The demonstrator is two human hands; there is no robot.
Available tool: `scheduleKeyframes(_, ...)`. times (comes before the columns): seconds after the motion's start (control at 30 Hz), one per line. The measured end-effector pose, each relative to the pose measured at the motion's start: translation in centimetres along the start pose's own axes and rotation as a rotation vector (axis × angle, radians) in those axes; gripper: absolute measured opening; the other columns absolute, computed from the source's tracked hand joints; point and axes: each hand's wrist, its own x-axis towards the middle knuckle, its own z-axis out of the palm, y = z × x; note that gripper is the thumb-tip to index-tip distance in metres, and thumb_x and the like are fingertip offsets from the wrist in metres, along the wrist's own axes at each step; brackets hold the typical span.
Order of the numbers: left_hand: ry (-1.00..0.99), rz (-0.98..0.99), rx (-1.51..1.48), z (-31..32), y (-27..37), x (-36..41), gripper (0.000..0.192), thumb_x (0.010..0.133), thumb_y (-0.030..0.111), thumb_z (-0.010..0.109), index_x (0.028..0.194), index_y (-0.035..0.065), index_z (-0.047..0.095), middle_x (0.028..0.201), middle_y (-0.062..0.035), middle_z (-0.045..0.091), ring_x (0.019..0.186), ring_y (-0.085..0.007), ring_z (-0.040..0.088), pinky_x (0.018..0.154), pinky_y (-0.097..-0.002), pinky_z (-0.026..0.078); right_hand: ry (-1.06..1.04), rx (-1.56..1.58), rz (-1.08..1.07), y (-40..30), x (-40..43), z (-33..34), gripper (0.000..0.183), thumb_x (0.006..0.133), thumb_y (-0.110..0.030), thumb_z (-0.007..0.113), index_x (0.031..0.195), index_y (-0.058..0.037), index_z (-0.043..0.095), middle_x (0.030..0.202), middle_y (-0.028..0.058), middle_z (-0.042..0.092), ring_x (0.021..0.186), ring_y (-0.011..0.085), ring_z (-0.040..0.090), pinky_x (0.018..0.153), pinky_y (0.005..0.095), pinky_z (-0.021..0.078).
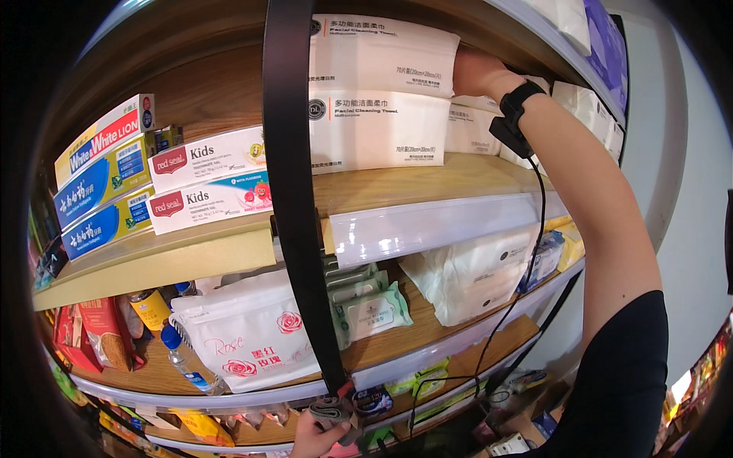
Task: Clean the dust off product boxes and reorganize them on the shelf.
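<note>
My right hand [478,71] reaches in behind the right end of the upper white pack of facial cleaning towels [383,54]. Its fingers are hidden, so its grip cannot be made out. That pack lies on a second white towel pack [378,129] on the wooden shelf [401,177]. On the right wrist is a black strap [518,109] with a small device and a hanging cable. Low in the view, my left hand [320,438] holds a folded grey cloth [330,411], close to the foot of a black shelf post [295,200].
Toothpaste boxes [103,189] stand left of the post. Below are a white rose-printed pouch [246,338], wet wipe packs [369,312] and white tissue packs [481,275]. The black cable [535,240] hangs across the lower shelves. A pale wall [658,143] stands at right.
</note>
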Motion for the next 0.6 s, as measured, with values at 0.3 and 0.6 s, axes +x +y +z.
scheduleKeyframes(0.3,-0.029,0.007,-0.046,0.1,-0.7,0.3,0.032,0.076,-0.007,0.072,0.105,-0.002,0.062,0.096,-0.0065,0.068,0.089,-0.0152,0.065,0.081,-0.031,0.052,0.048,0.003,-0.02,-0.7,-1.8,0.7,0.101,0.065,-0.037,0.087,0.146,-0.0051,0.035,0.143,0.0215,0.046,0.122,0.0369,0.055,0.1,0.0411,0.0479)
scheduleKeyframes(0.6,-0.041,0.034,0.016,0.1,-0.2,0.5,0.032,0.074,-0.004,0.073,0.104,-0.0003,0.063,0.095,-0.0048,0.068,0.085,-0.0136,0.063,0.079,-0.0297,0.051,0.127,-0.012,-0.06,0.1,-2.3,0.9,0.091,0.069,-0.034,0.081,0.144,-0.0088,0.036,0.137,0.0195,0.049,0.116,0.0357,0.058,0.097,0.0419,0.0502)
